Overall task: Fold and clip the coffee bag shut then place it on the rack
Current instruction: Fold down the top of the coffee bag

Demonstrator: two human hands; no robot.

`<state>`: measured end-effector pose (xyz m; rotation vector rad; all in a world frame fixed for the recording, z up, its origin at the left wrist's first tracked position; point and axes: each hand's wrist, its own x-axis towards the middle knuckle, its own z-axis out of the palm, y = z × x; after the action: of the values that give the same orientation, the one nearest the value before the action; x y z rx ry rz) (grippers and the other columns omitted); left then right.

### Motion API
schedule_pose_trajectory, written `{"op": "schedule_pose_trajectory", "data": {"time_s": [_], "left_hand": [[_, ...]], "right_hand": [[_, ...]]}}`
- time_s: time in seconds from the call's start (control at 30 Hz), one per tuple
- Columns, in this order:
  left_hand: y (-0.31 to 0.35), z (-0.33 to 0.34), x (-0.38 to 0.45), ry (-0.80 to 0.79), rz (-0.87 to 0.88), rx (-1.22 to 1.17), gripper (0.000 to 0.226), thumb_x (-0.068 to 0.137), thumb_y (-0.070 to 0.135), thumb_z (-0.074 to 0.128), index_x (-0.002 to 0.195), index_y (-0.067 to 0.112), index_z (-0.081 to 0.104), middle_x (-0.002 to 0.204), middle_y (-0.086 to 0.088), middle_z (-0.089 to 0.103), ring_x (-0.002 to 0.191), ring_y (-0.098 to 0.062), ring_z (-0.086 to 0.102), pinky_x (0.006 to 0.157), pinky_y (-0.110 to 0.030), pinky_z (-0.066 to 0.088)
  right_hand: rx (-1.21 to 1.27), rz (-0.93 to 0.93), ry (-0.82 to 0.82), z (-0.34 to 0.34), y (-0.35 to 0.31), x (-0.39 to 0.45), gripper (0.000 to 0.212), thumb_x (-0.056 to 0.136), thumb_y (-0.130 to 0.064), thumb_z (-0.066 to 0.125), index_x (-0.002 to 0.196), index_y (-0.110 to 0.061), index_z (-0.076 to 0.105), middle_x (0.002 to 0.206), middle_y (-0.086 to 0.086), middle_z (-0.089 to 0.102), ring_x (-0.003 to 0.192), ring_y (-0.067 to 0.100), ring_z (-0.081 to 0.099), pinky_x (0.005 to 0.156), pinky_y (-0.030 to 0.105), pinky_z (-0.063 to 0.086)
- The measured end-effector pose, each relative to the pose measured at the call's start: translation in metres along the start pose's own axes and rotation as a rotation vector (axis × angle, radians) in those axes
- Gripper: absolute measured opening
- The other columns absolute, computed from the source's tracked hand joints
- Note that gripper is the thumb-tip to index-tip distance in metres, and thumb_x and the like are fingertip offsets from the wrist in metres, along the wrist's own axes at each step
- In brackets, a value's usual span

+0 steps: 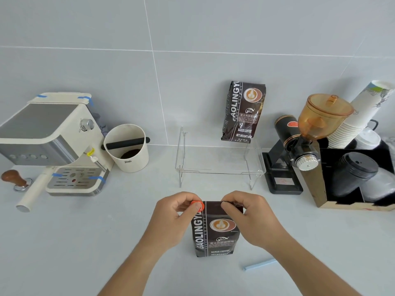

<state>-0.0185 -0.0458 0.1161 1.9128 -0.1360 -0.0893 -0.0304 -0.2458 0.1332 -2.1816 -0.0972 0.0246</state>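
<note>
A dark brown coffee bag [215,229] stands upright on the counter in front of me, its top folded over. My left hand [173,218] pinches an orange clip [197,205] onto the left end of the fold. At the right end of the same fold, my right hand [248,216] grips the bag's top edge. A clear acrylic rack [220,165] stands behind the bag near the wall. A second identical coffee bag [242,112] sits on the rack at its back right, leaning against the wall.
An espresso machine [53,144] and a white knock box [127,147] stand at the left, with a tamper [15,179] in front. A coffee grinder [299,146] and a cup holder with stacked cups [354,167] fill the right. A light blue clip stick [259,264] lies near my right forearm.
</note>
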Motion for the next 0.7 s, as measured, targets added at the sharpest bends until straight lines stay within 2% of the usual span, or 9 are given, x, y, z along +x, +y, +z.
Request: {"op": "schedule_pose_trajectory", "data": {"time_s": [0.07, 0.17, 0.23, 0.3, 0.4, 0.5, 0.57, 0.7], "left_hand": [[-0.003, 0.001, 0.001, 0.019, -0.014, -0.047, 0.013, 0.086, 0.007, 0.067, 0.082, 0.018, 0.074, 0.08, 0.001, 0.077, 0.073, -0.008, 0.069, 0.071, -0.012, 0.05], [-0.006, 0.003, 0.002, 0.008, -0.055, -0.138, 0.016, 0.086, 0.003, 0.066, 0.081, 0.016, 0.073, 0.073, -0.002, 0.074, 0.068, -0.009, 0.066, 0.069, -0.015, 0.05], [-0.007, 0.004, 0.004, 0.004, -0.074, -0.195, 0.021, 0.087, -0.001, 0.063, 0.08, 0.016, 0.072, 0.068, -0.001, 0.071, 0.065, -0.008, 0.064, 0.067, -0.016, 0.05], [-0.009, 0.005, 0.004, 0.013, -0.079, -0.217, 0.025, 0.087, -0.002, 0.062, 0.08, 0.02, 0.072, 0.067, -0.006, 0.067, 0.064, -0.009, 0.063, 0.067, -0.018, 0.051], [-0.009, 0.004, 0.003, -0.013, -0.102, -0.194, 0.025, 0.083, 0.002, 0.069, 0.083, 0.026, 0.074, 0.066, 0.004, 0.071, 0.067, -0.009, 0.064, 0.07, -0.019, 0.052], [-0.01, 0.003, 0.001, -0.094, -0.106, -0.092, 0.038, 0.07, 0.007, 0.081, 0.094, 0.035, 0.073, 0.084, 0.01, 0.076, 0.077, -0.008, 0.069, 0.079, -0.02, 0.055], [-0.011, 0.003, 0.0, -0.111, -0.08, -0.033, 0.045, 0.067, 0.012, 0.08, 0.096, 0.045, 0.072, 0.093, 0.014, 0.074, 0.084, -0.009, 0.07, 0.084, -0.023, 0.055], [-0.015, 0.001, -0.003, -0.146, -0.058, 0.06, 0.041, 0.075, 0.015, 0.078, 0.095, 0.05, 0.07, 0.089, 0.01, 0.068, 0.087, -0.009, 0.068, 0.088, -0.029, 0.054]], "right_hand": [[0.066, 0.058, -0.015, 0.002, -0.002, 0.001, 0.022, 0.087, -0.009, 0.065, 0.074, -0.026, 0.071, 0.078, -0.015, 0.072, 0.068, 0.001, 0.063, 0.062, 0.009, 0.046], [0.239, 0.147, -0.01, 0.004, -0.006, 0.003, 0.028, 0.086, -0.007, 0.067, 0.078, -0.033, 0.073, 0.08, -0.007, 0.078, 0.073, 0.006, 0.07, 0.068, 0.017, 0.054], [0.3, 0.18, -0.009, 0.006, -0.007, 0.005, 0.032, 0.087, -0.005, 0.066, 0.08, -0.036, 0.072, 0.077, -0.002, 0.078, 0.068, 0.006, 0.069, 0.064, 0.019, 0.055], [0.325, 0.199, 0.001, 0.009, -0.006, 0.008, 0.032, 0.086, -0.004, 0.066, 0.079, -0.035, 0.073, 0.073, -0.005, 0.077, 0.066, 0.004, 0.068, 0.064, 0.018, 0.053], [0.332, 0.216, 0.019, 0.01, -0.003, 0.012, 0.031, 0.084, -0.004, 0.068, 0.073, -0.031, 0.075, 0.072, -0.01, 0.077, 0.071, 0.004, 0.069, 0.068, 0.019, 0.053], [0.388, 0.266, 0.006, 0.009, -0.001, 0.015, 0.029, 0.085, -0.002, 0.066, 0.072, -0.026, 0.075, 0.068, -0.008, 0.076, 0.066, 0.009, 0.069, 0.062, 0.025, 0.054], [0.433, 0.317, -0.053, 0.006, -0.002, 0.016, 0.027, 0.086, 0.0, 0.065, 0.073, -0.021, 0.075, 0.068, -0.002, 0.076, 0.064, 0.016, 0.069, 0.06, 0.03, 0.055], [0.413, 0.38, -0.262, -0.003, 0.002, 0.021, 0.019, 0.086, -0.001, 0.064, 0.078, -0.014, 0.076, 0.074, 0.01, 0.074, 0.068, 0.025, 0.067, 0.066, 0.033, 0.051]]}}
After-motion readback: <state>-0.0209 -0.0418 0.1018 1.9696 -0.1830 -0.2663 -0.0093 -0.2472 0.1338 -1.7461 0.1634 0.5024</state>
